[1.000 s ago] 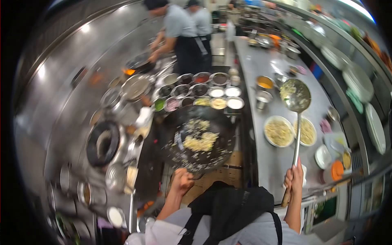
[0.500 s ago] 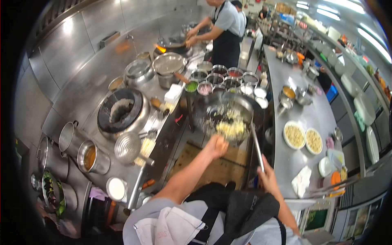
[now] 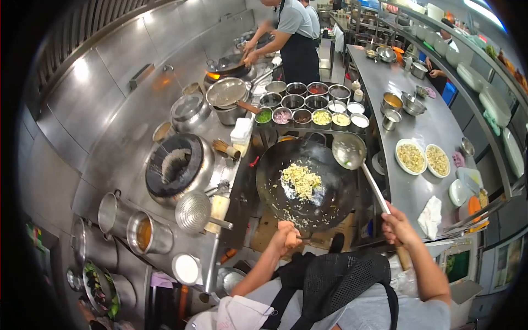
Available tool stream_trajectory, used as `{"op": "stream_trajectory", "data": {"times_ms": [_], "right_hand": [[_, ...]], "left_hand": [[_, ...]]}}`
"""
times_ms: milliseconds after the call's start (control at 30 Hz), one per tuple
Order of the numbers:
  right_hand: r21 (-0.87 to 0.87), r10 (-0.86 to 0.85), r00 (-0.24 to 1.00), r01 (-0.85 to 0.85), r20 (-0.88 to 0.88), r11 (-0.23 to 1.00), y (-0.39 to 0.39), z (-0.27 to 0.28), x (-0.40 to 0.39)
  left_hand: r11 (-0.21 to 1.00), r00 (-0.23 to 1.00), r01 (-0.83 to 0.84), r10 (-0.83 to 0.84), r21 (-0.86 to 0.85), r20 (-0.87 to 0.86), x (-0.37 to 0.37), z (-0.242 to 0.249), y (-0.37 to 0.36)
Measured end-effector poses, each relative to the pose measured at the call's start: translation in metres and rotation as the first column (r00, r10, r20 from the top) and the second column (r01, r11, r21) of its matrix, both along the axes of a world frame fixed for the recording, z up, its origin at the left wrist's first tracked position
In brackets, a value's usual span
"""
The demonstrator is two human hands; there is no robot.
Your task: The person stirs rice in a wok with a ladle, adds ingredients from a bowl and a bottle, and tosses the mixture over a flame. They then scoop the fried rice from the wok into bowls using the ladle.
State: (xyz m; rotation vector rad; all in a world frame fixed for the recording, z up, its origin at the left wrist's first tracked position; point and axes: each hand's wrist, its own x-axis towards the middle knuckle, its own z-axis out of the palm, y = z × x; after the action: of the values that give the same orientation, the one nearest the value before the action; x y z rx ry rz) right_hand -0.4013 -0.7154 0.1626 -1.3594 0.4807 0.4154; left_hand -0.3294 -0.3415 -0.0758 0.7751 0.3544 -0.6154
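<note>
My left hand (image 3: 285,236) is closed around the near handle of a dark wok (image 3: 336,198), whose wide inside faces up. Pale yellow chopped food, like fried rice (image 3: 301,182), lies heaped in the middle of the wok, with bits scattered toward the near rim. In my right hand (image 3: 399,224) is the long handle of a ladle (image 3: 348,151). The ladle's bowl hangs over the wok's far right rim and looks almost empty, with a small green bit inside.
Several round tins of seasonings (image 3: 315,103) stand beyond the wok. Two white dishes of food (image 3: 411,156) sit on the right counter (image 3: 404,201). To the left are a burner (image 3: 175,165), a perforated skimmer (image 3: 192,212) and metal pots (image 3: 149,234). A co-worker (image 3: 297,44) handles another wok farther back.
The ladle has risen out of the food to the wok's far right edge. The wok has come level, and its food has gathered in the middle. My view has shifted.
</note>
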Motion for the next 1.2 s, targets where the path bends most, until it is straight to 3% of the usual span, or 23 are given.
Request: {"op": "stream_trajectory", "data": {"times_ms": [67,133,200,233,267,300,333,367,433,467,533,600,667,700,800,867,900,933,1000,1033,1067,1167,1200], "right_hand": [[-0.042,0.052,0.998,-0.054,-0.031,0.998,-0.02,-0.001,0.007],[-0.1,0.173,0.984,-0.176,-0.033,0.979,-0.029,-0.011,0.025],[-0.147,0.275,0.951,-0.295,-0.14,0.944,-0.009,-0.02,0.05],[0.077,0.287,0.941,-0.278,-0.178,0.958,0.003,-0.032,0.059],[0.289,0.313,0.925,-0.246,-0.216,0.925,0.012,-0.045,0.068],[0.382,0.287,0.931,-0.186,-0.227,0.905,0.023,-0.061,0.079],[0.474,0.264,0.931,-0.119,-0.251,0.872,0.032,-0.082,0.083],[0.466,0.275,0.923,-0.124,-0.271,0.876,0.032,-0.1,0.087],[0.818,0.407,0.793,0.189,-0.453,0.543,0.025,-0.124,0.095],[0.81,0.414,0.78,0.194,-0.47,0.554,0.019,-0.118,0.094],[0.872,0.419,0.803,0.234,-0.423,0.43,0.005,-0.108,0.089],[0.82,0.386,0.783,0.261,-0.488,0.509,-0.024,-0.132,0.09],[0.642,0.309,0.868,0.014,-0.388,0.767,-0.024,-0.103,0.094],[0.563,0.313,0.874,-0.056,-0.372,0.825,-0.024,-0.098,0.1],[0.255,0.3,0.855,-0.205,-0.423,0.945,-0.021,-0.084,0.117],[0.364,0.359,0.825,-0.204,-0.436,0.909,-0.024,-0.085,0.127],[0.45,0.414,0.787,-0.197,-0.457,0.871,-0.027,-0.084,0.132],[0.451,0.417,0.793,-0.204,-0.444,0.869,-0.026,-0.081,0.135],[0.766,0.572,0.753,-0.145,-0.325,0.626,-0.024,-0.071,0.137],[0.832,0.601,0.746,-0.117,-0.288,0.543,-0.022,-0.066,0.137],[0.82,0.591,0.77,-0.164,-0.242,0.549,-0.018,-0.06,0.136],[0.9,0.62,0.773,-0.165,-0.137,0.404,-0.015,-0.069,0.141],[0.94,0.634,0.766,-0.13,-0.106,0.315,-0.023,-0.081,0.141]], "left_hand": [[0.977,0.997,-0.062,0.051,0.206,0.06,-0.016,0.006,0.009],[0.879,0.95,-0.183,0.042,0.439,0.311,-0.032,0.039,0.009],[0.754,0.829,-0.331,-0.056,0.568,0.557,-0.032,0.0,0.013],[0.754,0.827,-0.326,-0.064,0.57,0.558,-0.024,-0.008,0.016],[0.788,0.862,-0.311,-0.002,0.532,0.507,-0.019,-0.016,0.012],[0.819,0.89,-0.307,0.067,0.485,0.451,-0.018,-0.021,0.004],[0.816,0.896,-0.32,0.095,0.481,0.435,-0.015,0.011,0.001],[0.889,0.958,-0.233,0.139,0.395,0.252,-0.01,0.004,0.005],[0.963,0.988,-0.151,0.157,0.223,-0.01,-0.006,-0.015,0.01],[0.963,0.985,-0.162,0.172,0.216,-0.028,-0.009,-0.022,0.009],[0.987,0.981,-0.142,0.151,0.081,-0.122,-0.021,-0.033,0.007],[0.993,0.981,-0.108,0.115,0.049,-0.16,-0.023,-0.031,0.008],[0.976,0.986,-0.116,0.135,0.184,-0.097,-0.021,-0.025,0.006],[0.973,0.986,-0.117,0.138,0.2,-0.094,-0.02,-0.019,0.004],[0.787,0.951,-0.297,0.191,0.542,0.244,-0.017,0.007,-0.007],[0.764,0.904,-0.333,0.091,0.552,0.418,-0.013,0.007,-0.004],[0.674,0.89,-0.364,0.05,0.643,0.452,-0.015,0.02,-0.009],[0.67,0.884,-0.374,0.049,0.641,0.464,-0.009,0.006,-0.006],[0.487,0.773,-0.534,-0.05,0.691,0.633,0.002,-0.008,-0.006],[0.558,0.79,-0.524,0.035,0.644,0.612,0.005,0.0,-0.008],[0.564,0.784,-0.529,0.04,0.634,0.619,0.008,0.007,-0.011],[0.808,0.95,-0.297,0.198,0.508,0.239,0.014,0.018,-0.019],[0.899,0.964,-0.265,0.245,0.349,0.101,0.006,0.005,-0.009]]}}
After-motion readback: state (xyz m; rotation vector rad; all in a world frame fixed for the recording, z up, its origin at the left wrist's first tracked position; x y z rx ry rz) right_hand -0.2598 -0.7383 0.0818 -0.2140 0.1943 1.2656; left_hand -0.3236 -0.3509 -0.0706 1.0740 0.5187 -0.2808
